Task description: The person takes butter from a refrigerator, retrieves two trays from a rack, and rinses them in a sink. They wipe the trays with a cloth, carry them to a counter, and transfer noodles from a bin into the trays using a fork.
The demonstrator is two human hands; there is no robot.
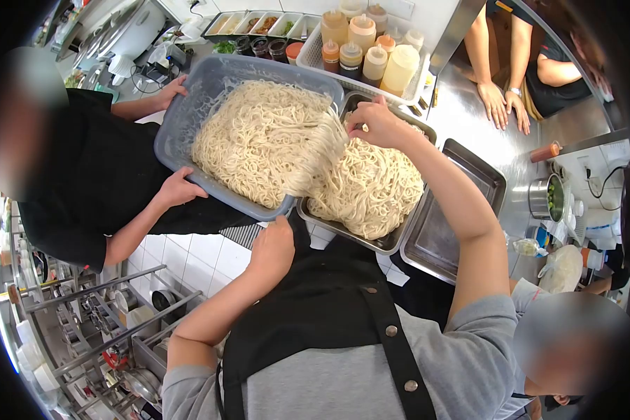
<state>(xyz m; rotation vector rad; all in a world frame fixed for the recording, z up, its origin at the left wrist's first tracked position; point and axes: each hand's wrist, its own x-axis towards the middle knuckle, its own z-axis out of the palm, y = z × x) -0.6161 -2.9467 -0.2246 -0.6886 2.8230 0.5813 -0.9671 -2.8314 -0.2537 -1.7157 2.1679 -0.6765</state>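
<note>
A large grey plastic tub of noodles is tilted toward a metal tray. Noodles hang in a sheet over the tub's edge onto the noodle heap in the tray. My left hand is closed at the tub's near corner, its fingertips partly hidden by the rim. Over the tray's far side, my right hand has its fingers curled in above the noodles; what they pinch, if anything, is hidden. A co-worker's two hands, one on the far rim and one on the near side, hold the tub at the left.
An unfilled metal tray sits to the right. Behind are a white basket of sauce bottles and a row of topping containers. Other people stand around the steel counter. A wire rack is at lower left.
</note>
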